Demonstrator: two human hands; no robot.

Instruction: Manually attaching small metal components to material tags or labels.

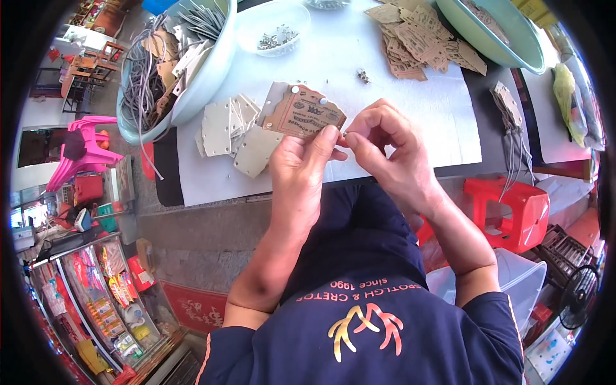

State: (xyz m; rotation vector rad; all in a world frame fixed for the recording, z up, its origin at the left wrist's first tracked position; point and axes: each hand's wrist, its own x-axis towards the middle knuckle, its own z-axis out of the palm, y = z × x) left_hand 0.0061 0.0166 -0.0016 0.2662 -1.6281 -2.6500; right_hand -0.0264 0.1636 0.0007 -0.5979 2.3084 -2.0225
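My left hand (296,168) grips a brown printed card (307,114) by its lower edge, thumb on top. Silver rivet heads show along the card's upper edge. At the card's lower right corner, the fingertips of my right hand (393,144) are pinched together, meeting the left fingertips. What sits between the right fingers is too small and hidden to name. Just left of the card, pale grey plates with small holes (219,130) lie fanned in a loose pile. A little heap of silver rivets (363,76) rests on the white sheet (423,112) beyond my right hand.
A pale green basin (215,80) with cords and plates stands at the left, beside a clear tub (240,32) of rivets. Brown cards (417,42) lie far right, near another green basin (463,32). Corded tags (508,106) hang over the right edge, above a red stool (513,208).
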